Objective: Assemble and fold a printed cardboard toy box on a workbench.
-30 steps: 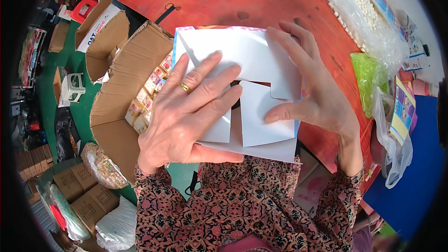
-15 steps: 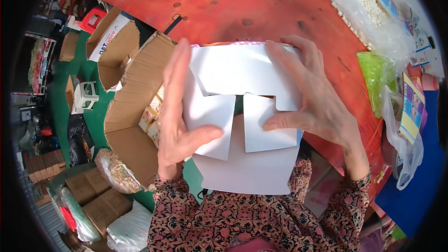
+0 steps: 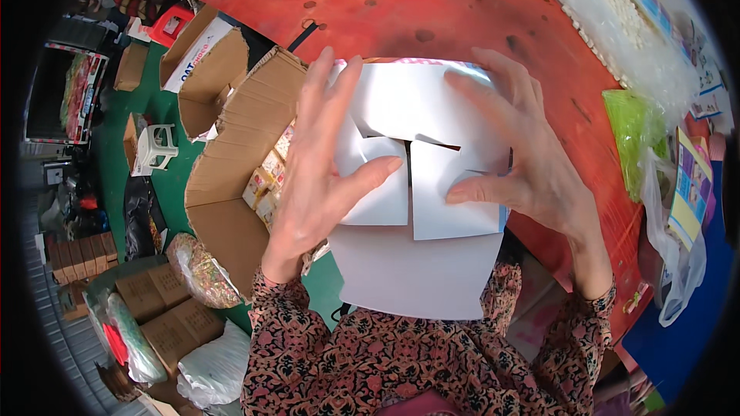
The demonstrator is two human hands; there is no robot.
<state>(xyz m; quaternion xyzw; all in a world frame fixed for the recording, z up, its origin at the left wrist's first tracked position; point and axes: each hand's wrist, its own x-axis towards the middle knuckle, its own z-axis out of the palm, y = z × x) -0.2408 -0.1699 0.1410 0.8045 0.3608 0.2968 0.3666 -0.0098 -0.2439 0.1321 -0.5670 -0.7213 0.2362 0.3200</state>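
Pretty tight on the left: a big open cardboard box [image 3: 231, 177] full of small packs sits right beside the left hand [image 3: 320, 166], with more cartons down on the green floor [image 3: 154, 92] past it. The left hand's fingers are spread flat, thumb pressing a flap of the white paper box [image 3: 420, 223] held between both hands, above the near edge of the red tabletop [image 3: 432, 8]. The box is plain white card (glossy, blank on this side), four flaps meeting near the middle, its long axis running from the person's lap out toward the tabletop, one long flap hanging toward the lap. The right hand [image 3: 532, 173] cups the right side, fingers spread, thumb on a flap. Further right, a green bag [image 3: 628, 127] and clear plastic bags crowd the edge; open tabletop lies ahead.
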